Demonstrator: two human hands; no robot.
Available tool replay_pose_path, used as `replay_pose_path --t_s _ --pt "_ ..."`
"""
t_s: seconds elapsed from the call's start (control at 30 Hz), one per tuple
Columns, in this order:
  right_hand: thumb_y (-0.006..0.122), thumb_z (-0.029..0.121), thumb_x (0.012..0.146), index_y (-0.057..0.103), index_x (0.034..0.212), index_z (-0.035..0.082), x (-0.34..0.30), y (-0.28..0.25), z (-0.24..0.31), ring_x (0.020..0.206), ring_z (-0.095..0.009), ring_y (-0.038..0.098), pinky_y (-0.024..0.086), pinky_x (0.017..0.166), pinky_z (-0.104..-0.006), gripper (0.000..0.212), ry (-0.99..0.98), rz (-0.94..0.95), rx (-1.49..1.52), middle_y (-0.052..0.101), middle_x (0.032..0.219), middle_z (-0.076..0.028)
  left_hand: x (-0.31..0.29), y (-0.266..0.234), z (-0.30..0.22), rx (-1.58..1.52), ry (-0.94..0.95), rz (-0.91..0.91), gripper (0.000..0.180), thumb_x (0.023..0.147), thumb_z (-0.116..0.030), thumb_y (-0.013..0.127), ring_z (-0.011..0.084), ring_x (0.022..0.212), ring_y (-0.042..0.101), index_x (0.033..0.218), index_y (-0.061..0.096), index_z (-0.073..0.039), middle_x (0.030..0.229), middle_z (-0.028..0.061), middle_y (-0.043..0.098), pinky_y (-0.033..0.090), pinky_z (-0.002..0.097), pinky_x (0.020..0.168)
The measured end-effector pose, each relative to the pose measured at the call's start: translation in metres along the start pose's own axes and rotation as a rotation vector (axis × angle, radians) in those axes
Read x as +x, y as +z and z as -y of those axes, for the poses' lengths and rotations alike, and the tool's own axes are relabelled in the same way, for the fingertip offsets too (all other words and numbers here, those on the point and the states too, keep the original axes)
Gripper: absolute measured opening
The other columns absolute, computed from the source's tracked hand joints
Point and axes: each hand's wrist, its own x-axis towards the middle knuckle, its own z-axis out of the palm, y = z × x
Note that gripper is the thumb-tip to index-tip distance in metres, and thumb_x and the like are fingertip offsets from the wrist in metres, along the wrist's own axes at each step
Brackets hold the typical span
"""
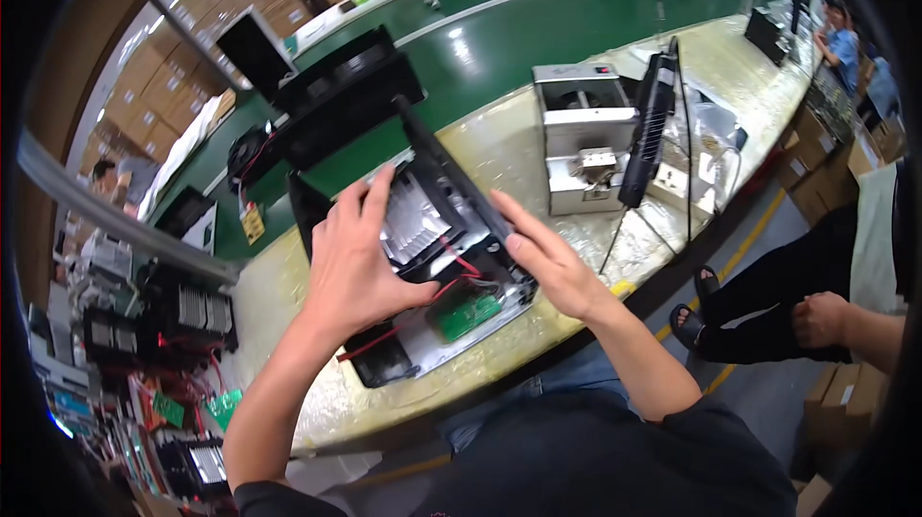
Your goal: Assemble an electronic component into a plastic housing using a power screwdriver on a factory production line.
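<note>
A black plastic device housing (379, 363) lies open on the bench in front of me. Inside it are a silver finned metal part (415, 219), red wires (468, 269) and a green circuit board (469, 319). My left hand (351, 263) is spread over the housing's left side, its fingers reaching the finned metal and its thumb stretched toward the wires. Its palm hides part of the housing. Along the right edge, my right hand (562, 272) holds the side wall between thumb and fingers; the outer fingertips are partly hidden.
Behind the housing stands a large black casing (346, 85). To the right are an opened white metal unit (586, 143), an upright black panel (653, 123) with cables and a power strip (682, 191). Heat-sink assemblies (202, 311) crowd the left. Another person's hand (821, 320) is at right.
</note>
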Motion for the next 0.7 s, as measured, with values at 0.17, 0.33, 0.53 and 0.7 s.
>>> replay_pose_path --t_s 0.17,0.33,0.53,0.7 --pt "0.046 0.013 0.105 0.027 0.154 -0.006 0.002 0.0 0.003 0.14 -0.021 0.041 0.031 0.115 -0.0307 0.055 0.026 -0.025 -0.013 0.041 0.153 -0.019 -0.012 -0.003 -0.006 0.091 -0.021 0.125 0.121 0.053 -0.036 0.088 0.0411 0.122 0.048 0.154 0.031 -0.005 0.135 0.0232 0.045 0.039 0.0469 0.102" --pt "0.046 0.016 0.105 0.03 0.153 -0.006 0.003 0.008 0.001 0.139 -0.021 0.042 0.031 0.115 -0.0304 0.054 0.042 -0.02 -0.036 0.044 0.151 -0.019 -0.025 0.013 -0.005 0.183 0.0 0.205 0.118 0.054 -0.036 0.088 0.041 0.124 0.047 0.153 0.032 -0.004 0.136 0.0255 0.045 0.037 0.0493 0.103" --pt "0.046 0.017 0.105 0.036 0.15 -0.007 0.005 0.007 0.001 0.137 -0.02 0.044 0.032 0.114 -0.0301 0.052 0.029 -0.013 -0.082 0.048 0.148 -0.017 -0.031 0.019 0.004 -0.061 -0.052 0.103 0.117 0.053 -0.033 0.09 0.0431 0.129 0.044 0.151 0.032 -0.004 0.138 0.0269 0.042 0.034 0.0509 0.108" --pt "0.045 0.017 0.105 0.036 0.149 -0.006 0.007 0.012 0.011 0.136 -0.021 0.045 0.032 0.114 -0.0301 0.051 0.036 0.042 -0.141 0.049 0.147 -0.017 -0.034 0.031 0.004 0.015 0.026 0.103 0.117 0.054 -0.034 0.092 0.0444 0.126 0.044 0.15 0.032 -0.003 0.137 0.0285 0.041 0.033 0.0539 0.105"
